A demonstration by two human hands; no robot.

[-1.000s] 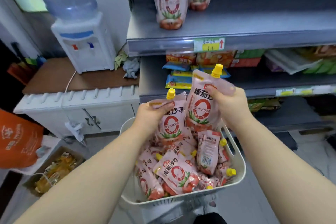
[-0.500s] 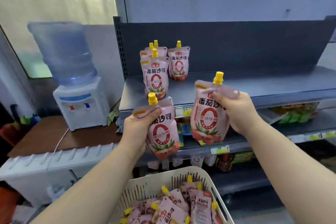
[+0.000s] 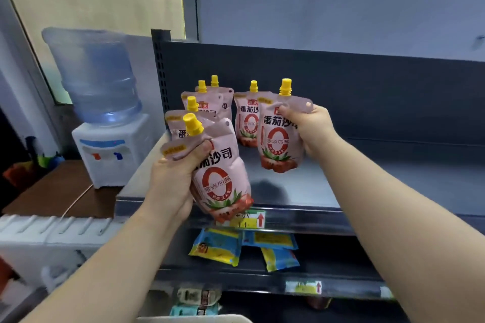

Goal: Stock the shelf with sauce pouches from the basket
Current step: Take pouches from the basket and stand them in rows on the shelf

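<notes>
**A:** What does the head camera give us?

**B:** Each hand carries one pink plastic sauce pouch with a yellow screw cap. The left hand (image 3: 173, 178) has its fingers curled tight round the neck of the left pouch (image 3: 220, 181). That pouch hangs tilted in front of the lip of the grey metal shelf (image 3: 367, 186), covering part of the yellow price label (image 3: 249, 219).

**A:** And the other one?

**B:** The right hand (image 3: 312, 128) is clamped on the top corner of the right pouch (image 3: 278, 139). It is upright, with its base seemingly just above the board, just beside the standing pouches (image 3: 245, 123) at the back left.

**A:** Why hold them so high up?

**B:** I'd judge a grip near the spout leaves the flat bottom free to be set down standing. The row fills from the left corner, so the bare board to the right looks like the next slot.

**A:** And the basket?

**B:** Only the white rim of the basket (image 3: 194, 318) shows, at the bottom edge. Its contents are out of view.
</notes>
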